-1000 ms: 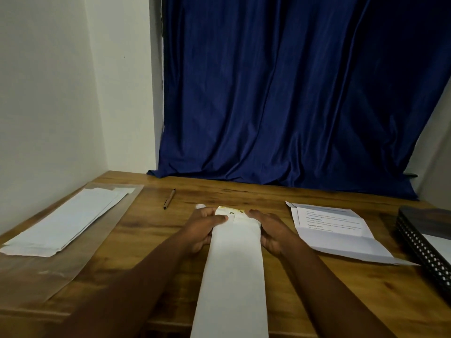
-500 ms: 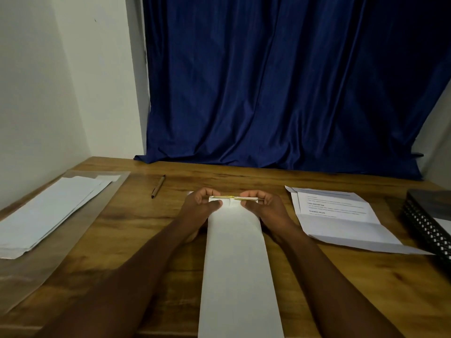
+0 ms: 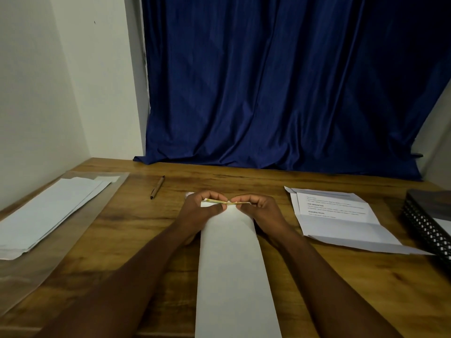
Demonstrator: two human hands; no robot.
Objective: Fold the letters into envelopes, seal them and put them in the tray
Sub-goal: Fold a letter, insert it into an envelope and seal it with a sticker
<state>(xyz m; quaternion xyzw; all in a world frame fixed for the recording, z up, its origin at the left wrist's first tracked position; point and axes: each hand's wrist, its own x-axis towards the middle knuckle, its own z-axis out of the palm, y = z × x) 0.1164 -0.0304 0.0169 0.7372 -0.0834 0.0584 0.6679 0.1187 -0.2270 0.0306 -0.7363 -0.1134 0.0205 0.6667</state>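
Both hands, left hand [image 3: 200,208] and right hand [image 3: 260,208], pinched the flap of the long white paper envelope [image 3: 234,269] at 12 o'clock on the counter [image 3: 156,228]. Uneven pressure risked a crooked seal.

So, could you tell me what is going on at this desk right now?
A person is sealing a long white envelope lying lengthwise on the wooden desk. The left hand and right hand pinch the yellowish strip at its far flap end. A stack of envelopes lies to the left, unfolded letters to the right beside a black mesh tray.
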